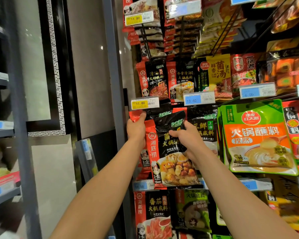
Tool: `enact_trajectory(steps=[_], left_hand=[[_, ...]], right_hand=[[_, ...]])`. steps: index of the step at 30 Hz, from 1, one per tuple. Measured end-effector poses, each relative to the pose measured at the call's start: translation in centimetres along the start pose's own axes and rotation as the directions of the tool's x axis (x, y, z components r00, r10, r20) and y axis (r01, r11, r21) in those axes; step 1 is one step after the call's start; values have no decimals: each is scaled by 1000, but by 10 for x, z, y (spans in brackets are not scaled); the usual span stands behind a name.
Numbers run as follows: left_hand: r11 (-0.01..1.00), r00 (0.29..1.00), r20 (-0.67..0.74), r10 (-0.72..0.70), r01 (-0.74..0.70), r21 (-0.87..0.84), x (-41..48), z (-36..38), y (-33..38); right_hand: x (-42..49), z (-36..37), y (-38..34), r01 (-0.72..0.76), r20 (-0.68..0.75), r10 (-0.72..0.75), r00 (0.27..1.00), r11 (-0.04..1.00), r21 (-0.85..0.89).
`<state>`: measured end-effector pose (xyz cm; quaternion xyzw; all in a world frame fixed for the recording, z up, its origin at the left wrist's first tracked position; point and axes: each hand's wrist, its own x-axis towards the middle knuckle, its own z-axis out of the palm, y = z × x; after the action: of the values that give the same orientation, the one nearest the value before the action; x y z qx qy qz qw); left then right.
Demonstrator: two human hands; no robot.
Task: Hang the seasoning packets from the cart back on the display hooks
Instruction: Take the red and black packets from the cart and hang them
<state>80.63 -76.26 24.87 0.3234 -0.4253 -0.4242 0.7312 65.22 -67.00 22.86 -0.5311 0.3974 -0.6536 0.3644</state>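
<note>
The hanging step is judged to be in hand: a black-and-red mushroom hotpot soup base packet [171, 152] is held up against the display, just below the yellow 11.80 price tag [144, 102]. Its upper right is gripped by the right hand [188, 137]; its red top-left corner is pinched by the left hand [136, 126]. Next, the packet's hang hole must be threaded onto the hook, which is hidden behind that tag. A green dipping sauce pouch [257, 137] hangs well right of the tag, apart from the packet.

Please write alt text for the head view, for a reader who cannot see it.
Both hands lift a black-and-red seasoning packet toward a display hook: left hand grips its top left corner, right hand its upper right. A green sauce packet hangs alongside.
</note>
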Motion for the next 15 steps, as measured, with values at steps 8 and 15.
enact_trajectory(steps=[8,15], left_hand=[[1000,999,-38,16,-16,14,9,2,-4],[995,998,-51,-31,36,93,15,1,-1]], right_hand=[[16,1,14,13,13,-14,1000,1000,26],[17,4,7,-12,38,9,999,997,73]])
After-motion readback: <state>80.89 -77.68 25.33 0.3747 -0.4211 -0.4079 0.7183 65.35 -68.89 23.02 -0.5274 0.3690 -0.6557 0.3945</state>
